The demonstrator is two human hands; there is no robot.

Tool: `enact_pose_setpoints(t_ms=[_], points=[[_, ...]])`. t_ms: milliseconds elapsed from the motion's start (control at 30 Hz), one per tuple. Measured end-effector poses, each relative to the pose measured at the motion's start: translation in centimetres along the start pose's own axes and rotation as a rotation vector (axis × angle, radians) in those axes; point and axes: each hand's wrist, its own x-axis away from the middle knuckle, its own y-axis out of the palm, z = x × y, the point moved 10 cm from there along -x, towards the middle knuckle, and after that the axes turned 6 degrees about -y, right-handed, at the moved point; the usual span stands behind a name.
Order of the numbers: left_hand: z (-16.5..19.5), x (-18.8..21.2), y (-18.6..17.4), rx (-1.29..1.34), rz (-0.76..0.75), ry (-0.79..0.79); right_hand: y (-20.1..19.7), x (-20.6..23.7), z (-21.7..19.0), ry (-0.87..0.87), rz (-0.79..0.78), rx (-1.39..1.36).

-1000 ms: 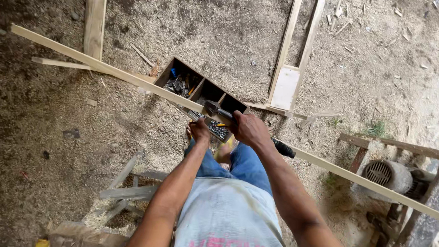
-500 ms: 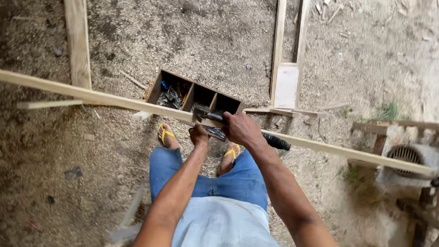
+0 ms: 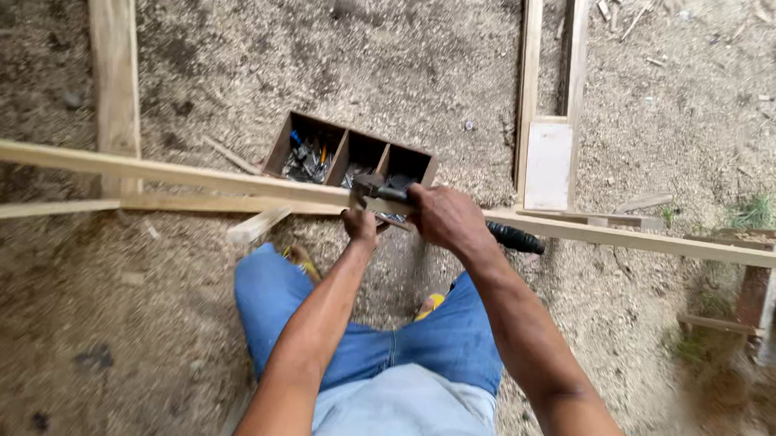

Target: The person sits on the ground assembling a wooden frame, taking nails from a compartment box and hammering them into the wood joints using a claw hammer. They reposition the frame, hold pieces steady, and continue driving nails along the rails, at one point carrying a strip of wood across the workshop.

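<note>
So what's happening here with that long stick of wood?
A person stands over a long wooden strip held level above a sawdust-covered floor. The right hand grips a black-handled tool whose metal head lies against the strip. The left hand clasps the strip from below, right beside the tool head. Just beyond the strip, a wooden box with three compartments sits on the ground, with small tools in it. A wooden frame lies farther off.

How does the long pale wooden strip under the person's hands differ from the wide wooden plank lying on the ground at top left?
The long pale wooden strip is thin and narrow; the wide wooden plank is clearly broader. The strip runs across the view, left to right; the plank runs up and down. Both hands are at the strip; the plank lies untouched on the sawdust ground. Both are pale bare wood.
</note>
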Motion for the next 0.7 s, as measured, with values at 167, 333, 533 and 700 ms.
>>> enact_pose_setpoints(t_ms=[167,333,533,700], points=[[-2.8,-6.5,4.2,-0.019,-0.085,0.111,4.3,-3.0,0.8,-0.023,-0.018,0.008],[-4.3,-10.8,9.0,-0.051,-0.122,0.187,6.0,-4.7,0.6,-0.106,0.116,0.079],[-5.7,-13.7,13.3,-0.154,-0.199,0.211,6.8,-5.7,1.0,-0.144,0.219,0.059],[-7.0,-14.5,15.4,-0.284,-0.469,0.194,7.9,-6.4,1.5,-0.123,0.180,0.021]])
